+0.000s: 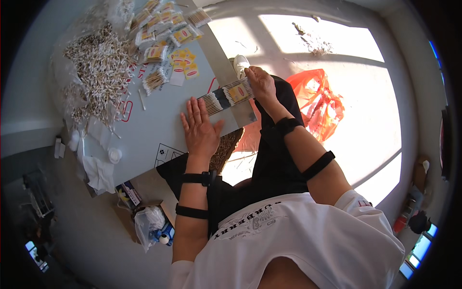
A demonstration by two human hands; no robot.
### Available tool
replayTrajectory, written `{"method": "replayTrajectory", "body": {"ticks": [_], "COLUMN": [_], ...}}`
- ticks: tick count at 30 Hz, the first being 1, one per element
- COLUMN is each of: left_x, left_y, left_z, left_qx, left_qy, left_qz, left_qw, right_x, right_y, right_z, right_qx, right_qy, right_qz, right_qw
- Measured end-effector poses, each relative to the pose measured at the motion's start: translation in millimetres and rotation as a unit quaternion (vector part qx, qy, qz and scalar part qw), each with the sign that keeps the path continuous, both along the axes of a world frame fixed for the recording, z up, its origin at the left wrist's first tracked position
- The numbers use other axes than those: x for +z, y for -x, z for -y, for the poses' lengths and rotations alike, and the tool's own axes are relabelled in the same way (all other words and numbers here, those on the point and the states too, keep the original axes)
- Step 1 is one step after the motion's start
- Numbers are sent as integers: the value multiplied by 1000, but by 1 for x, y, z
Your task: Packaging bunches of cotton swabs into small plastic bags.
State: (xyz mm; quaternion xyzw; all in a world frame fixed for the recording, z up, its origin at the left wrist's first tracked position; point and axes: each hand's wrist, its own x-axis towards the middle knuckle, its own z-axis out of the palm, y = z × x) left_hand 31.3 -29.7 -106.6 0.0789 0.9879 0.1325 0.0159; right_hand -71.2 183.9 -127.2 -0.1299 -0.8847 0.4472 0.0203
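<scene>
- Head view, far left: big heap of loose cotton swabs (98,67) on the table (139,144), seemingly left to pack.
- Rightward: small unlabelled bundle (154,81), apparently part-done.
- Above and beside it: yellow-labelled packs (185,34), looking finished, and flat yellow cards (184,60), probably unused.
- Then left hand (202,135), spread flat, fingertips at the near end of a swab strip (210,103); cannot tell how firmly pressing.
- Strip near the table's right edge, yellow label (237,92) rightward; likely midway.
- Furthest right: right hand (263,87), fingers closed on the strip's outer end.
</scene>
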Motion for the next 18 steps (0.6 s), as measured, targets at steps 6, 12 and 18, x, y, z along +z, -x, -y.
{"method": "replayTrajectory", "body": {"ticks": [6,12,18], "left_x": [-1,-2,-1], "left_y": [3,3,3], "left_z": [-5,-4,-5], "left_qx": [4,7,3], "left_qy": [-12,-5,-3], "left_qz": [-3,-2,3], "left_qw": [1000,1000,1000], "right_x": [6,14,-2], "right_y": [-3,4,7], "right_z": [5,13,9], "right_qx": [16,17,35], "right_qy": [-143,-133,-124], "right_qz": [-74,65,31], "right_qw": [987,989,991]}}
